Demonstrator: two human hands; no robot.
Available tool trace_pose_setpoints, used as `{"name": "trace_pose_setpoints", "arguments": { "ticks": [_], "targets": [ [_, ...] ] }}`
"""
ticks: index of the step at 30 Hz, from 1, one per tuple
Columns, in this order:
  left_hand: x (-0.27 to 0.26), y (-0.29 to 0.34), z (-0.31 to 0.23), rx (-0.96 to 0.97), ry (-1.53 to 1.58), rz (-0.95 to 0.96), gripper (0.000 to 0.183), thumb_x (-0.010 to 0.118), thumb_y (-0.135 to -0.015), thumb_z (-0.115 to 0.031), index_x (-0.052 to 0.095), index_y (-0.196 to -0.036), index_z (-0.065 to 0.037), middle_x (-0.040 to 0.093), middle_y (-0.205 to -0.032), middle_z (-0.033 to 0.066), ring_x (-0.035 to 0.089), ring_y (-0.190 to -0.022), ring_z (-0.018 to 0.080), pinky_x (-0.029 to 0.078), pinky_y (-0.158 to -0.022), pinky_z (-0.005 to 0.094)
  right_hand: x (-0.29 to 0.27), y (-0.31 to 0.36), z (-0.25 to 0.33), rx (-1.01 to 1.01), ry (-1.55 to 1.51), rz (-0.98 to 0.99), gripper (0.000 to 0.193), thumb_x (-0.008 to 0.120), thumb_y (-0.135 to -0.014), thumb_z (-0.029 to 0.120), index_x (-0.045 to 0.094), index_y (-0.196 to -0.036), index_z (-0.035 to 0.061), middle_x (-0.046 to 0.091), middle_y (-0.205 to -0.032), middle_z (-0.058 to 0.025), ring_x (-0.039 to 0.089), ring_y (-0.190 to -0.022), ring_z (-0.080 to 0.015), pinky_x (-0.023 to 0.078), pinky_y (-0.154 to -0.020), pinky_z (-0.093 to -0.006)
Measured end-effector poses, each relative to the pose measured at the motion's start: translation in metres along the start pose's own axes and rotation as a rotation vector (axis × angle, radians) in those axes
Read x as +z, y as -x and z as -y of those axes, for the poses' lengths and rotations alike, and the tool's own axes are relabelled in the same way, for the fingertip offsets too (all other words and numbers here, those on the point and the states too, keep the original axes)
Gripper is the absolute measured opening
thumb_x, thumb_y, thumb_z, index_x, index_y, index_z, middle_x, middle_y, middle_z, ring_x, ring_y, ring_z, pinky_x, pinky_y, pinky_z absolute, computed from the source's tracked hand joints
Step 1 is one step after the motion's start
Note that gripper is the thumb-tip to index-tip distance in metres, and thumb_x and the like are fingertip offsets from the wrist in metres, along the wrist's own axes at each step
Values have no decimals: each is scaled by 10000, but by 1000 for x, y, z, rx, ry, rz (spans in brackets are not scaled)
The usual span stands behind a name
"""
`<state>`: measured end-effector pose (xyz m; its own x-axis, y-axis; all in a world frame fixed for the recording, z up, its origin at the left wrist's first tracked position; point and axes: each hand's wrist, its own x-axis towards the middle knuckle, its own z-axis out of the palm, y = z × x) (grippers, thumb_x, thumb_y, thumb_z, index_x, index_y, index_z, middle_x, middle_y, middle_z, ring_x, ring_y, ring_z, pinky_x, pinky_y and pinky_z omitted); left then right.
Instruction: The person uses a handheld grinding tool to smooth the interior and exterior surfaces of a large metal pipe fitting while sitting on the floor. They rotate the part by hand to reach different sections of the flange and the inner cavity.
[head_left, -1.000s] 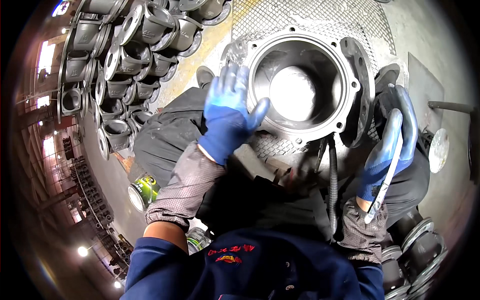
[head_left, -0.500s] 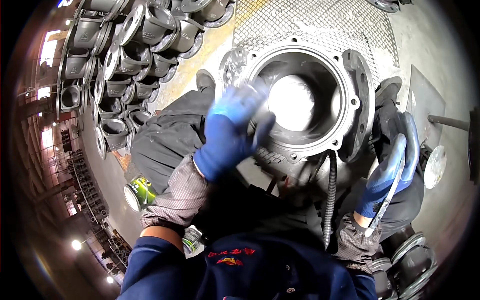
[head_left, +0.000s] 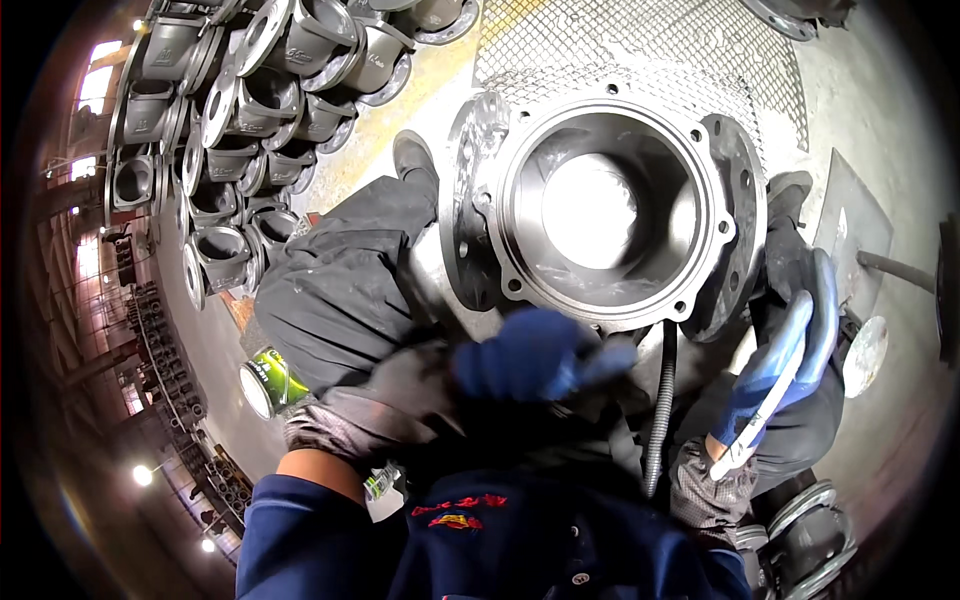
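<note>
A large grey metal casting (head_left: pixel 610 312) stands in front of me, its round flanged mouth turned up and bolt holes around the rim. A side flange (head_left: pixel 468 205) shows at its left and another (head_left: pixel 740 240) at its right. My left hand (head_left: pixel 530 355), in a blue glove, is just below the near rim, apart from it. Motion smears its fingers, and I cannot make out anything in them. To the right of the casting, my right hand (head_left: pixel 785 350), gloved in blue, is closed around a slim white stick-like tool (head_left: pixel 755 425). The tool's exact kind is unclear.
Stacked grey flanged castings (head_left: pixel 250 125) fill the upper left; more castings (head_left: pixel 810 545) lie at lower right. A ribbed hose (head_left: pixel 661 420) runs below the main casting. A green can (head_left: pixel 268 384) stands at left. Mesh matting (head_left: pixel 640 50) covers floor beyond; a flat plate (head_left: pixel 855 210) lies right.
My left hand has moved from the casting's left rim down and right toward my lap. My right hand keeps the white tool. The view has shifted slightly.
</note>
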<state>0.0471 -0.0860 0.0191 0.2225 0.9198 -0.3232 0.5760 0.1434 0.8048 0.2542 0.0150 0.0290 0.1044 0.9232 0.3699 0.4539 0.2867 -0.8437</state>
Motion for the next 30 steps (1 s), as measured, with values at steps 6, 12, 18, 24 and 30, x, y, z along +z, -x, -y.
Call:
{"name": "trace_pose_setpoints", "arguments": {
  "ticks": [6,12,18,24,30],
  "targets": [
    [154,-8,-1,-30,-362,-113,502,522,-867,-462,568,-1004,18,592,-606,156,600,-513,280,442,-450,419,1,6,-1,-44,-12,29,295,439,-943,11,536,-1215,-47,568,-1207,-185,557,-1116,-254,462,-955,-356],
    [144,-79,-9,-810,842,232,306,563,-885,-332,606,-782,-47,510,-619,28,435,-498,106,334,-449,246,-22,5,-9,-61,-86,-10,295,469,-930,-4,548,-1211,-46,574,-1215,-170,545,-1141,-232,431,-986,-343],
    [202,-84,37,-762,1131,153,163,577,-844,-161,649,-802,-21,582,-662,46,547,-572,154,424,-521,288,-33,14,30,32,-296,-61,280,470,-934,-2,550,-1199,-44,574,-1212,-162,574,-1101,-223,452,-970,-341],
    [116,26,-23,-638,1578,213,206,564,-892,-188,517,-990,-12,552,-773,112,503,-649,162,445,-623,292,-79,31,42,176,-113,6,297,443,-958,77,548,-1203,-55,581,-1203,-163,561,-1121,-222,434,-976,-336],
    [114,60,14,-463,1584,361,426,503,-939,-336,494,-1187,10,586,-925,135,560,-795,184,476,-711,298,-102,33,38,21,78,111,292,473,-947,82,566,-1204,-22,613,-1150,-142,602,-1047,-215,462,-943,-328]
  ]
}}
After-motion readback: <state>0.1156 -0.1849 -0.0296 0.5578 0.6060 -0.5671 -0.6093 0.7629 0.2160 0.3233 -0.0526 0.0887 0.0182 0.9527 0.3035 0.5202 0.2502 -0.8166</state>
